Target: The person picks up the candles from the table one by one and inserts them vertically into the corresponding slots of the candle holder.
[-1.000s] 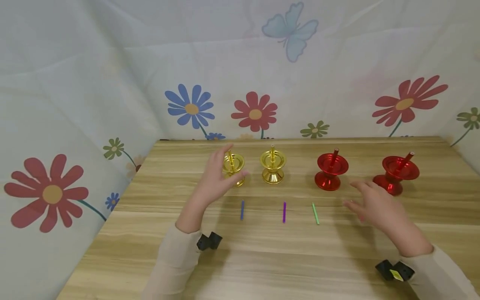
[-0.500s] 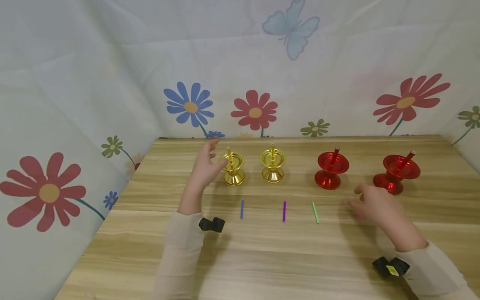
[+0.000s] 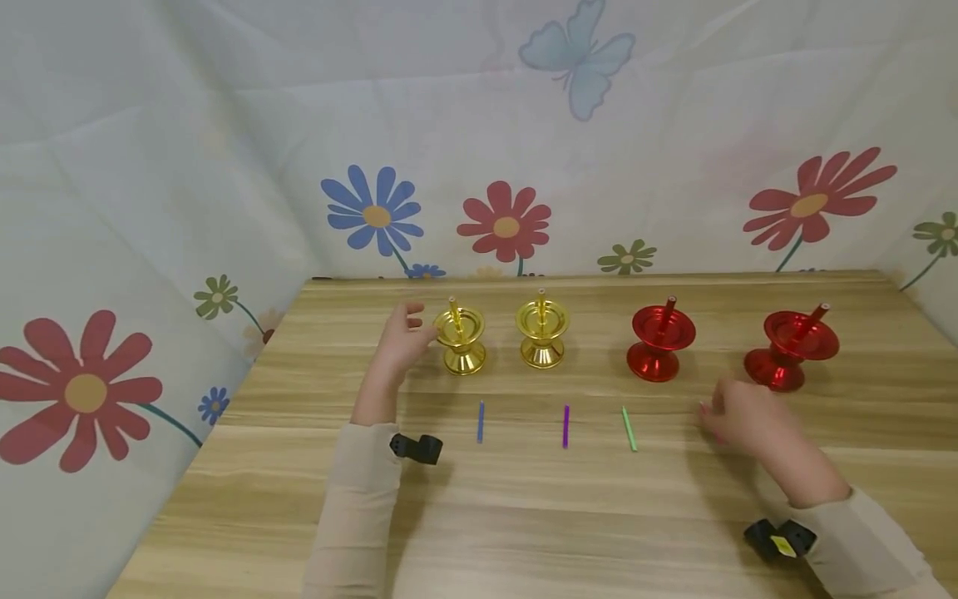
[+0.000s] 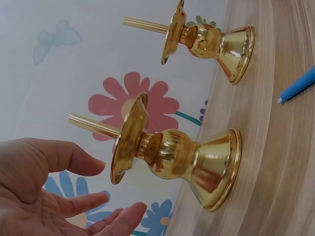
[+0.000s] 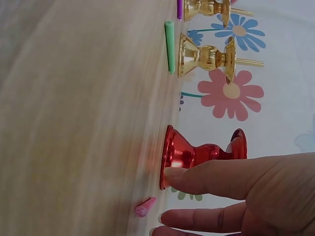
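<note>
I count 2 gold holders (image 3: 465,358), 2 red holders (image 3: 654,363), 4 thin sticks (image 3: 565,427). The pink stick (image 5: 145,207) lies just beside the right hand (image 3: 752,418), thumb and fingers parted; the left hand (image 3: 398,345), loosely spread, is beside 1 gold holder.

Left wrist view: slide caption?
Left hand beside one of two shiny gold pedestal holders, slim blue stick on wood-grain tabletop.

Head view: right hand (image 3: 758,418) partly hides pink stick (image 5: 144,208); left wrist: blue stick (image 4: 298,85) cropped.
</note>
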`<action>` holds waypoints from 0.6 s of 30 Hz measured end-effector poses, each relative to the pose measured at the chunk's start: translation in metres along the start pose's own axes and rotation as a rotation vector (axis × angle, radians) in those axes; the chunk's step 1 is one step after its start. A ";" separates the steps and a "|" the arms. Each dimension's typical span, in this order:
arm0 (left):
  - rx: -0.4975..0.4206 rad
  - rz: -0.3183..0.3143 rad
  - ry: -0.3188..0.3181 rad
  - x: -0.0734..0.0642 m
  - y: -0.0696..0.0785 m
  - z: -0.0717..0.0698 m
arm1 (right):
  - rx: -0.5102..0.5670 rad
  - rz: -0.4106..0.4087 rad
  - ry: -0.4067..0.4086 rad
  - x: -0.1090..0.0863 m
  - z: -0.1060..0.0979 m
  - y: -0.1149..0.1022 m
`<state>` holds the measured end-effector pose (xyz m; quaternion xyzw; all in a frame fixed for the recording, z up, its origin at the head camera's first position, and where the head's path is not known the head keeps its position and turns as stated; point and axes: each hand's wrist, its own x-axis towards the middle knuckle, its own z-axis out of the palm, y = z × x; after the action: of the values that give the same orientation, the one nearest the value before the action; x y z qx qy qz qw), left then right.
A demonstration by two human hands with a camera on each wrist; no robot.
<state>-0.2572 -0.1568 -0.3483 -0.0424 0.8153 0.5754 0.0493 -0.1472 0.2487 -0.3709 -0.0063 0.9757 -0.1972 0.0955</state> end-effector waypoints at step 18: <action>-0.155 -0.037 -0.130 0.007 -0.014 -0.002 | -0.041 -0.071 0.083 0.001 0.011 0.006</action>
<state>-0.2627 -0.1630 -0.3617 -0.0235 0.7625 0.6372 0.1094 -0.1458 0.2503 -0.3833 -0.0349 0.9818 -0.1806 0.0477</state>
